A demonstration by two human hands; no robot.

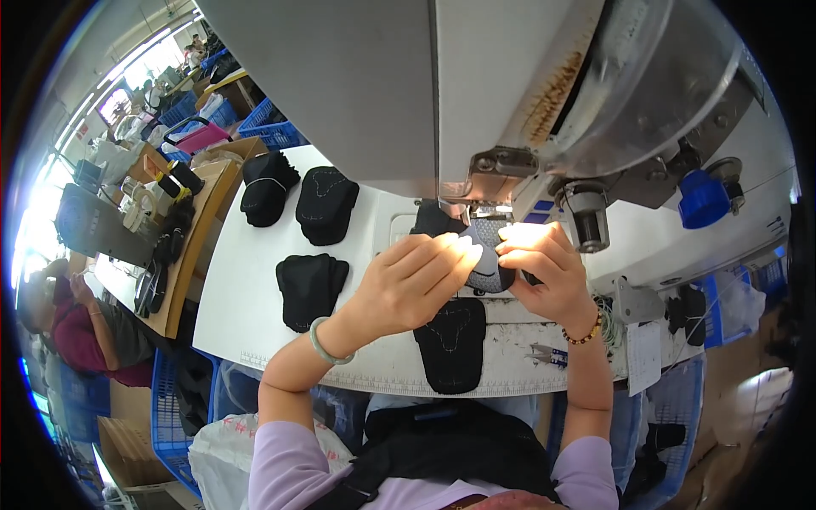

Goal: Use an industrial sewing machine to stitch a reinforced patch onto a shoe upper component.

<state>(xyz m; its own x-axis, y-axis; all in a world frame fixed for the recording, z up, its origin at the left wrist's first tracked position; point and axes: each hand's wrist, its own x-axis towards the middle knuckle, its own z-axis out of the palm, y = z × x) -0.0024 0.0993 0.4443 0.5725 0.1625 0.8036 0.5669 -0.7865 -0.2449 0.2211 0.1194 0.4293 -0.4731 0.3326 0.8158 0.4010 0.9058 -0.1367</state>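
Observation:
Under the head of the sewing machine (pixel 497 174) lies a grey textured fabric piece (pixel 489 276) with a dark edge. My left hand (pixel 416 280) is closed on its left side, fingertips pressed together against a smooth lighter grey patch. From the right, my right hand (pixel 548 268) pinches the piece's edge between thumb and fingers. Black fabric (pixel 436 218) shows just behind my left fingertips. In front of the hands rests a black fabric piece (pixel 452 344) with a pale stitched outline. The fingers partly cover the grey piece, and the needle point cannot be made out.
Left on the white table (pixel 229 314) sit black fabric stacks (pixel 328 204), one tied bundle (pixel 269 189) among them. Thread snips (pixel 548 355) lie near the front right edge. Blue crates (pixel 174 399) stand below. Another person (pixel 93 331) sits at far left beside a wooden-edged table (pixel 200 255).

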